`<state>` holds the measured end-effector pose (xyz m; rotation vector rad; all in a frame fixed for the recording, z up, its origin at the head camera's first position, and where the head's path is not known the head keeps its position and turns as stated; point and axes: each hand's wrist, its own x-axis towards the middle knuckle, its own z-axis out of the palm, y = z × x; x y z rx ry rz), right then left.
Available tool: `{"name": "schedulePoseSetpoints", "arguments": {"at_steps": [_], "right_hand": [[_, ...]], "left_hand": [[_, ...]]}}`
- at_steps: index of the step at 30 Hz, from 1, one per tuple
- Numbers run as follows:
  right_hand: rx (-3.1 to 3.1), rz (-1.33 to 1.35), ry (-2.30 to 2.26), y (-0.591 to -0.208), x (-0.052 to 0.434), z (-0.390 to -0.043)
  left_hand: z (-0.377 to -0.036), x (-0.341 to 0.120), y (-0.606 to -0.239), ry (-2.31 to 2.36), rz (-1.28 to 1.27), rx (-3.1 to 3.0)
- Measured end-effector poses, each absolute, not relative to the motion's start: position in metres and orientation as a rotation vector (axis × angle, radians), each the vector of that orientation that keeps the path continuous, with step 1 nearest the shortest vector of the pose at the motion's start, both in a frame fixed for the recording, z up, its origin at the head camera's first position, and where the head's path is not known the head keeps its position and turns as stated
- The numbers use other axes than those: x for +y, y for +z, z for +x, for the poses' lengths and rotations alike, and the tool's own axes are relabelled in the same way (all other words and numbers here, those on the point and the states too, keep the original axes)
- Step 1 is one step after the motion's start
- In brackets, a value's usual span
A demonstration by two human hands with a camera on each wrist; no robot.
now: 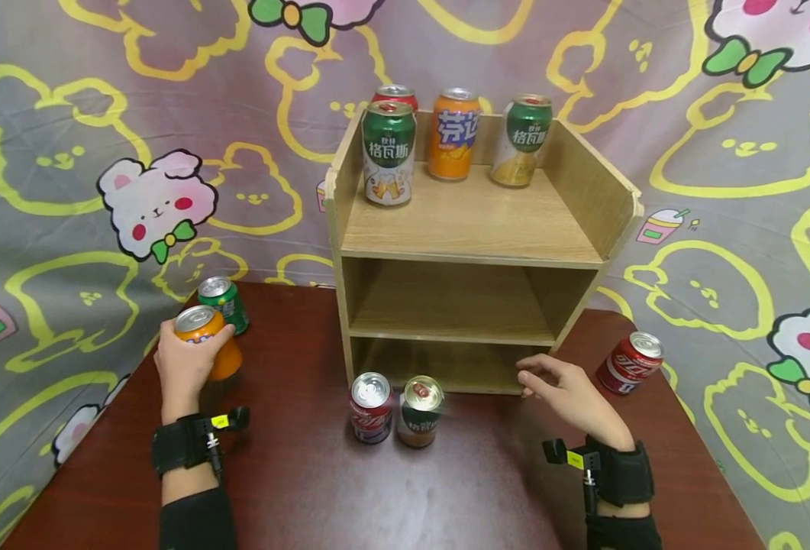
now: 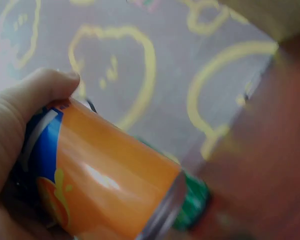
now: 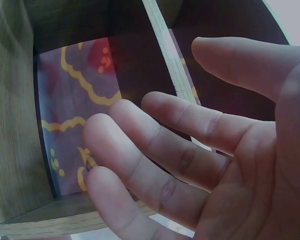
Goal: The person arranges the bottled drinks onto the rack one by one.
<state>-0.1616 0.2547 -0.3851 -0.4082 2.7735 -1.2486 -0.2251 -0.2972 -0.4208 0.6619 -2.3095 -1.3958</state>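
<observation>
My left hand (image 1: 183, 359) grips an orange soda can (image 1: 207, 341) at the table's left side; the left wrist view shows the orange can (image 2: 105, 185) tilted in my fingers (image 2: 35, 95). A green can (image 1: 224, 303) stands just behind it. My right hand (image 1: 563, 389) hovers empty with relaxed fingers (image 3: 155, 145) at the lower right corner of the wooden shelf unit (image 1: 473, 237). A red cola can (image 1: 370, 407) and a green-and-gold can (image 1: 420, 410) stand side by side in front of the shelf. Another red cola can (image 1: 630, 363) lies tilted to the right.
On the shelf's top stand a green can (image 1: 388, 153), a red can (image 1: 395, 96) behind it, an orange can (image 1: 453, 134) and another green can (image 1: 523, 140). The two lower compartments hold nothing. A cartoon-print cloth (image 1: 137, 153) hangs behind the dark brown table (image 1: 295, 489).
</observation>
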Motion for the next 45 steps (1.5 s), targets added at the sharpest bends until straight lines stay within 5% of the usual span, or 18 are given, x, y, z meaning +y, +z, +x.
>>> {"name": "schedulePoseSetpoints", "arguments": {"at_steps": [18, 45], "right_hand": [[2.718, -0.382, -1.181, -0.391, 0.253, -0.165], [2.777, -0.448, -1.047, -0.398, 0.242, -0.169]], "left_hand": [[-0.187, -0.242, -0.345, -1.522, 0.289, -2.193], [-0.165, -0.165, -0.309, -1.67, -0.372, -2.395]]}}
